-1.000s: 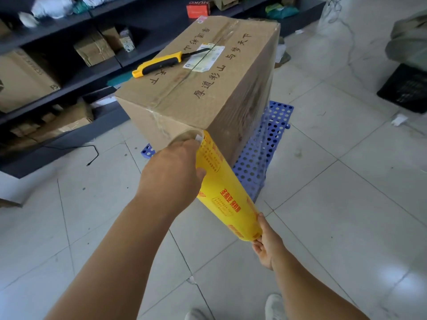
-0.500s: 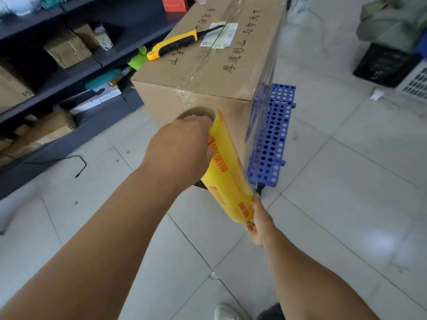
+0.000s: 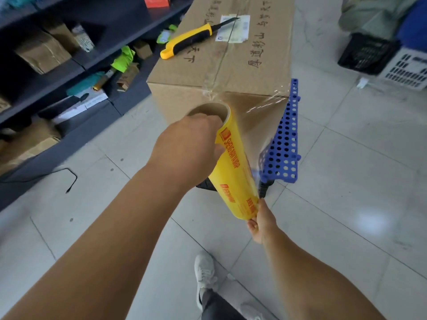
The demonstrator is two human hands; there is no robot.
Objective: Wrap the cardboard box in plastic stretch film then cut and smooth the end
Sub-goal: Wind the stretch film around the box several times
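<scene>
A large cardboard box [image 3: 233,63] with printed characters stands on a blue perforated pallet [image 3: 283,144]. A yellow roll of stretch film [image 3: 235,167] is tilted in front of the box's near face. My left hand [image 3: 187,151] grips the roll's upper end at the open cardboard core. My right hand [image 3: 262,221] holds its lower end. Clear film [image 3: 258,118] stretches from the roll to the box's near right corner. A yellow-and-black knife [image 3: 189,40] lies on top of the box.
Dark shelving [image 3: 76,65] with boxes and packets runs along the left. A black cable [image 3: 69,179] lies on the tiled floor. Black and white crates [image 3: 379,58] stand at the far right. My shoe [image 3: 204,273] is below the roll.
The roll and both hands have moved left around the box's corner onto its near face. Film now stretches across that corner. The view has shifted left too.
</scene>
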